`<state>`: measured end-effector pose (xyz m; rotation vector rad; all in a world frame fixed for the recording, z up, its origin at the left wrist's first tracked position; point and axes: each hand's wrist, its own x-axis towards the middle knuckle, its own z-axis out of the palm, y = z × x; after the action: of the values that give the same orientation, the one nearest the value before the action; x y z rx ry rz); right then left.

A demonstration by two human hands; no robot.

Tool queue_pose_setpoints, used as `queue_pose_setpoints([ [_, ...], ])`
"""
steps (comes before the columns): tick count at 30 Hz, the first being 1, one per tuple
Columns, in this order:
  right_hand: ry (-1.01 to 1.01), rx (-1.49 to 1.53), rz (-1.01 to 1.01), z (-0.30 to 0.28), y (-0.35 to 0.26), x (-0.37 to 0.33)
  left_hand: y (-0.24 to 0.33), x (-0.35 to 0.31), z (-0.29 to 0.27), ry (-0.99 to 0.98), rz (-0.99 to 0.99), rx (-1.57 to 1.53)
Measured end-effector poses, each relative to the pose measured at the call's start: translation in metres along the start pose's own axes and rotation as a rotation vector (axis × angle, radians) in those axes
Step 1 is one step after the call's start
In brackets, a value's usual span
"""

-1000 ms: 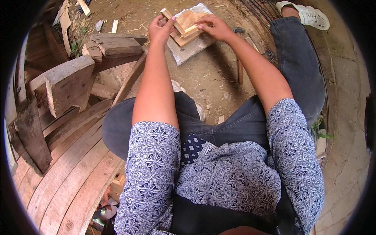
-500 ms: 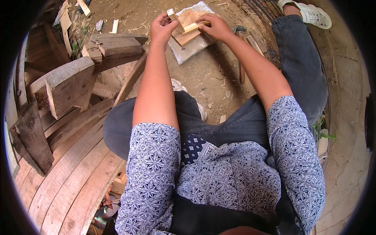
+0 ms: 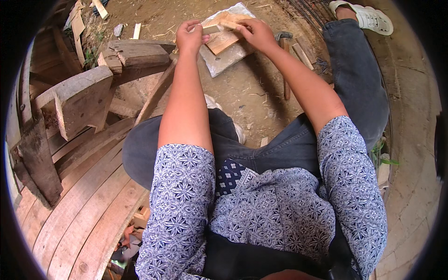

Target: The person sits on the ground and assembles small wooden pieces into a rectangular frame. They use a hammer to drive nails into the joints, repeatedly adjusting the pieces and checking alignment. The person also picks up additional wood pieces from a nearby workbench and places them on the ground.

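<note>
My left hand (image 3: pixel 190 38) is closed around a small pale wooden block (image 3: pixel 211 30), which lies level with one end pointing right. Between the fingers of my right hand (image 3: pixel 256 34) is a short wooden strip (image 3: pixel 229 25). The two pieces come close together above a flat wooden board (image 3: pixel 223 43); whether they touch, I cannot tell. Under the board lies a whitish stone slab (image 3: pixel 217 66) on the ground. Just right of my right hand a hammer (image 3: pixel 285 70) stands or leans, its head partly behind my forearm.
A rough timber frame (image 3: pixel 81 95) and curved planks (image 3: pixel 86 200) fill the left side. Loose wood strips (image 3: pixel 303 56) and thin metal rods (image 3: pixel 305 16) lie at the far right. Dirt ground (image 3: pixel 163 18) carries wood chips. Another person's arm (image 3: pixel 127 237) shows low at left.
The small block in my left hand has tipped from upright to level. The strip in my right hand has turned and shifted slightly away from me, uncovering more of the board.
</note>
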<state>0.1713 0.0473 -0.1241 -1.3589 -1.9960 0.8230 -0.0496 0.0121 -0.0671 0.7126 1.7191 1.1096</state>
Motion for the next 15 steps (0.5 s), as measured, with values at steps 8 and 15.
queue_pose_setpoints([
  [8, 0.034, 0.152, 0.243, -0.006, -0.002, -0.006, -0.022, 0.015, 0.002, -0.028, -0.07, 0.313],
  [15, 0.048, 0.099, 0.167, 0.006, -0.004, -0.021, 0.0, -0.011, 0.019, -0.045, 0.127, 0.987],
])
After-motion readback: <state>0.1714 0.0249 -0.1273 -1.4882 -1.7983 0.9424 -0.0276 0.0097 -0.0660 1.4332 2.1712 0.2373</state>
